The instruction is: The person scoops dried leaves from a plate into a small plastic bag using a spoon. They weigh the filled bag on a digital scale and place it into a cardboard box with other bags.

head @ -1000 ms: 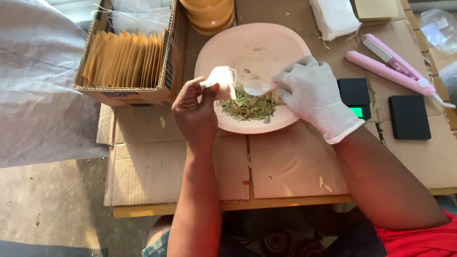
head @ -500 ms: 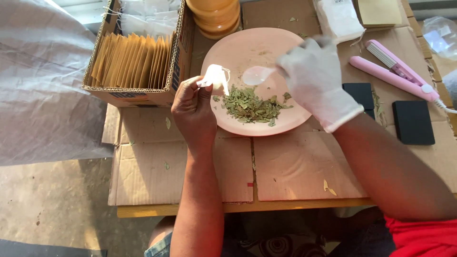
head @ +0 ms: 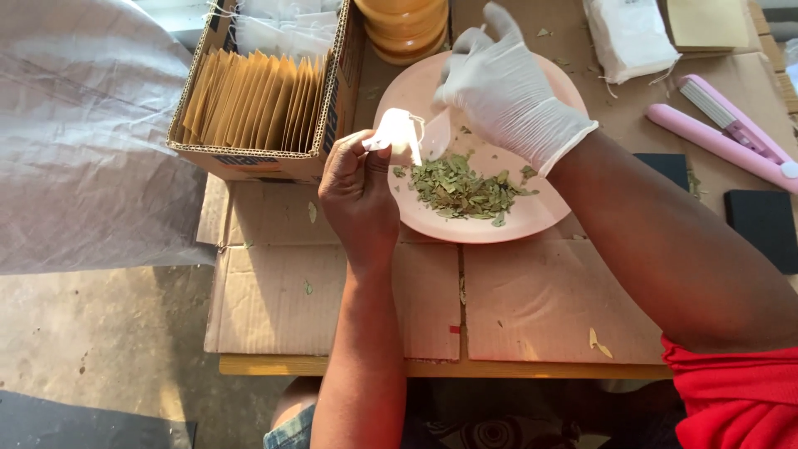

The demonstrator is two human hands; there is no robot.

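Observation:
My bare left hand (head: 359,193) pinches a small white sachet (head: 396,133) and holds it up over the left edge of a pink plate (head: 532,218). A heap of dried green leaves (head: 455,188) lies on the plate. My right hand (head: 505,83), in a white glove, hovers over the plate's far side and grips a pale spoon (head: 435,133) whose bowl sits right beside the sachet.
A cardboard box (head: 264,158) of tan envelopes stands at the left. Orange stacked bowls (head: 403,29) sit behind the plate. A pink sealer tool (head: 725,133), two black pads (head: 763,224) and white packets (head: 630,33) lie at the right. Flattened cardboard (head: 332,299) covers the table.
My gloved right hand has moved from the leaf heap up toward the plate's far side, bringing the spoon next to the sachet. The left hand keeps holding the sachet.

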